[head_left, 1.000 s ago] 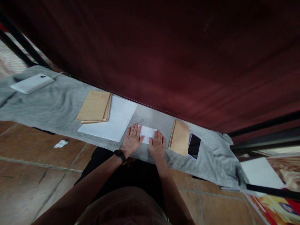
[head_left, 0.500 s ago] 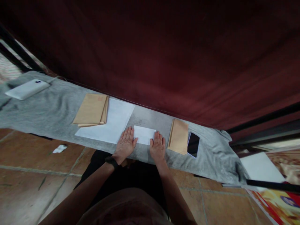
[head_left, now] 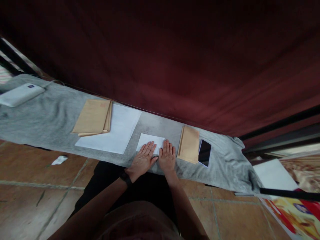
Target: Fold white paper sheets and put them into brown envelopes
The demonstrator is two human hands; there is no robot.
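A small white folded sheet of paper (head_left: 150, 138) lies flat in front of me on the grey cloth. My left hand (head_left: 144, 157) rests on its near part, palm down with the fingers stretched out, covering its lower left. At its right edge lies my right hand (head_left: 167, 156), flat, fingers extended upward. Left of the hands are larger white sheets (head_left: 122, 128), partly under a stack of brown envelopes (head_left: 92, 115). Another small pile of brown envelopes (head_left: 189, 145) sits just right of my right hand.
A phone (head_left: 204, 153) lies beside the right envelopes. At the far left is a white device (head_left: 21, 94) with a cable. The grey cloth (head_left: 55, 116) covers a narrow bench against a dark red curtain (head_left: 160, 66). A white scrap (head_left: 59, 160) lies on the tiled floor.
My left hand has moved right, from beside the paper's left edge onto its near part. My right hand stays at the right edge. The whole view has shifted slightly.
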